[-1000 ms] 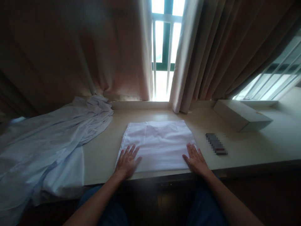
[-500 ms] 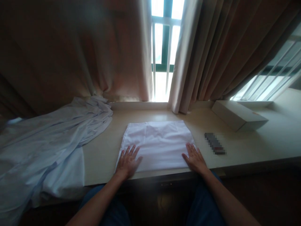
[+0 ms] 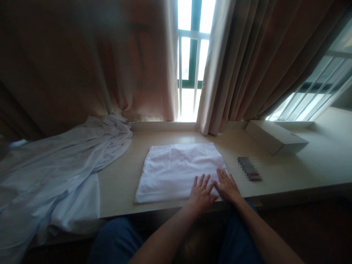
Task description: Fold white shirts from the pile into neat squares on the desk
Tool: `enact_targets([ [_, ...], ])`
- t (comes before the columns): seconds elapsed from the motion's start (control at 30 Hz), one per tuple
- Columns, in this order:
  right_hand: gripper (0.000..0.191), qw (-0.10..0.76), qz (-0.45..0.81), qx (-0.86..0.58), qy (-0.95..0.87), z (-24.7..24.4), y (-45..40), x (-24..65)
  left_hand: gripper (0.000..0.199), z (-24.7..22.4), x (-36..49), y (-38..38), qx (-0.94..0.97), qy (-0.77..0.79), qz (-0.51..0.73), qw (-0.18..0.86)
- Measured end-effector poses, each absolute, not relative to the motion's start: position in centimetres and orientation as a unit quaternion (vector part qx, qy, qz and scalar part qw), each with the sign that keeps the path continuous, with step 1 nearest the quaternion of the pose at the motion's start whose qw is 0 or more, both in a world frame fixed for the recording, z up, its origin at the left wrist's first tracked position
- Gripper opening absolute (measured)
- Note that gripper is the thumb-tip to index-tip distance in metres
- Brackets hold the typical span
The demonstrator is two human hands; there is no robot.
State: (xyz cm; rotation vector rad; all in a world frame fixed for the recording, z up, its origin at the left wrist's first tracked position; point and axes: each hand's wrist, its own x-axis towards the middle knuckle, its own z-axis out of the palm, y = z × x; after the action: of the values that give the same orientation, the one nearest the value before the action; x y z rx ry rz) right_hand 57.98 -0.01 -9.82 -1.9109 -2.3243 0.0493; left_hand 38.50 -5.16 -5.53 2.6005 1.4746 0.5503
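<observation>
A white cloth (image 3: 176,165), folded into a flat rectangle, lies near the front edge of the pale tabletop. Its surface shows a few soft wrinkles. My left hand (image 3: 202,194) rests on its lower right part with fingers spread and palm down. Right beside it, my right hand (image 3: 227,185) lies flat on the cloth's right edge, fingers stretched out. The left thumb side and the right thumb nearly meet; whether they touch I cannot tell. Neither hand grips the fabric.
A large crumpled white sheet (image 3: 68,165) covers the left end of the tabletop (image 3: 118,187) and hangs over its front. To the right are a pixelated dark object (image 3: 249,169) and a white box (image 3: 276,137). Curtains (image 3: 220,73) and a barred window stand behind.
My left hand has moved right across the cloth, from its left edge to beside my right hand. The right hand has stayed on the right edge.
</observation>
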Motion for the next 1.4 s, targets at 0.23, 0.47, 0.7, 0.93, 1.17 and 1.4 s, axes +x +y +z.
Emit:
enact_targets([
  [0.23,0.075,0.072,0.011,-0.638,-0.767,-9.7,0.0,57.9,0.071,-8.3,38.2,-4.2,0.796,0.583,0.146,0.066],
  [0.47,0.074,0.072,0.018,-0.638,-0.766,-9.8,-0.1,58.0,0.076,-8.5,21.9,-5.5,0.646,0.758,0.089,-0.012],
  [0.7,0.076,0.068,0.01,-0.638,-0.767,-9.9,-0.1,58.0,0.08,-9.5,16.0,-6.0,0.537,0.837,0.075,-0.069],
  [0.93,0.076,0.063,0.005,-0.641,-0.765,-10.2,-0.2,58.1,0.083,-9.8,16.9,-6.2,0.532,0.84,0.074,-0.075],
  [1.17,0.074,0.075,-0.036,-0.626,-0.775,-8.6,-0.8,55.5,0.082,-10.4,17.4,-6.5,0.527,0.84,0.092,-0.093],
  [1.4,0.066,0.112,0.098,-0.335,-0.931,-4.3,-3.5,37.6,0.083,-10.4,17.2,-6.8,0.525,0.839,0.102,-0.098],
])
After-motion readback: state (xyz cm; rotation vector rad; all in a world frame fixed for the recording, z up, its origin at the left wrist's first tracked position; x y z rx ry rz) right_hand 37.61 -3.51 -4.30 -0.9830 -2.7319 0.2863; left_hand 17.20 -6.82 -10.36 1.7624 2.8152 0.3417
